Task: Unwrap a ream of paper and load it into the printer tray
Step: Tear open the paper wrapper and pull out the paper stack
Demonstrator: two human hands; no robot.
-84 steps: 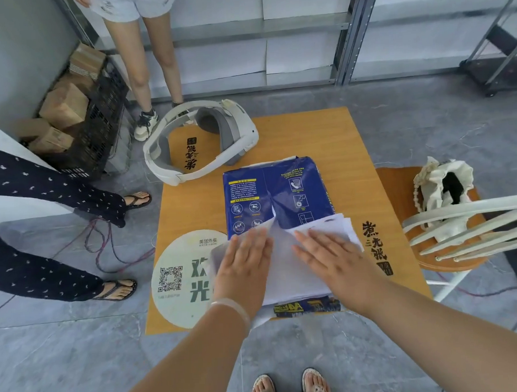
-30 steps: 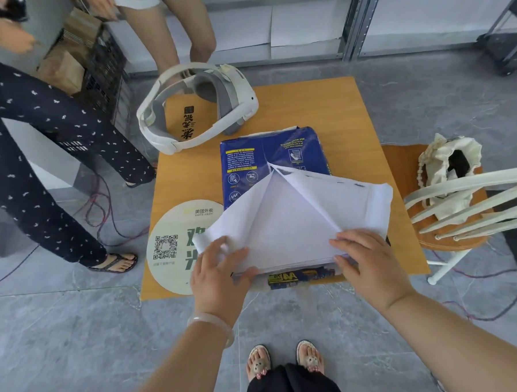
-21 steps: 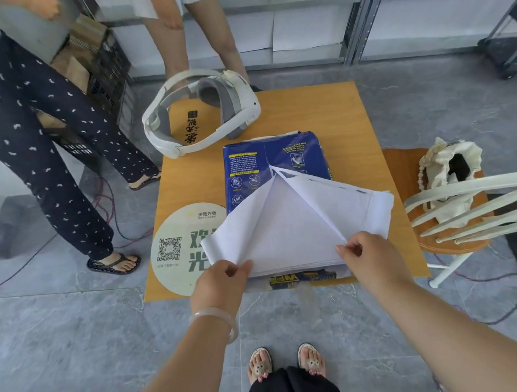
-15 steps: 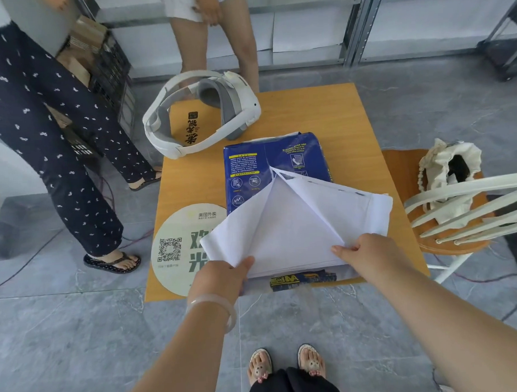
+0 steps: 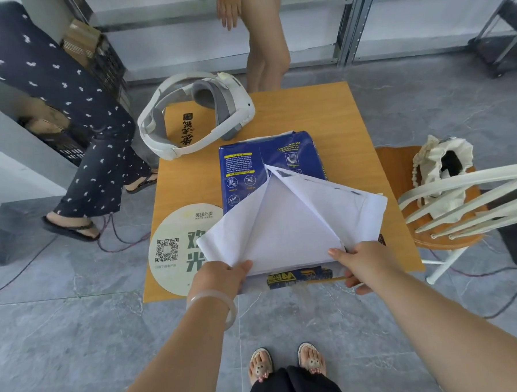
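Observation:
A ream of paper in a dark blue wrapper (image 5: 267, 165) lies on the small wooden table (image 5: 321, 111). The wrapper's near half is torn open, and its white inner flaps (image 5: 285, 224) are folded out over the stack. My left hand (image 5: 219, 277) grips the near left corner of the paper stack, thumb on top. My right hand (image 5: 367, 262) grips the near right corner, fingers under the edge. The near end of the ream juts slightly past the table's front edge. No printer is in view.
A white headset (image 5: 193, 115) sits at the table's far left, and a round QR-code sticker (image 5: 179, 248) is at the near left. A wooden chair (image 5: 450, 212) with a cream bag (image 5: 441, 162) stands to the right. Two people stand left and behind; cables cross the floor.
The wrapper flaps were pulled open and spread out. My hands moved from pressing on top to gripping the near corners of the stack. The bystanders shifted position.

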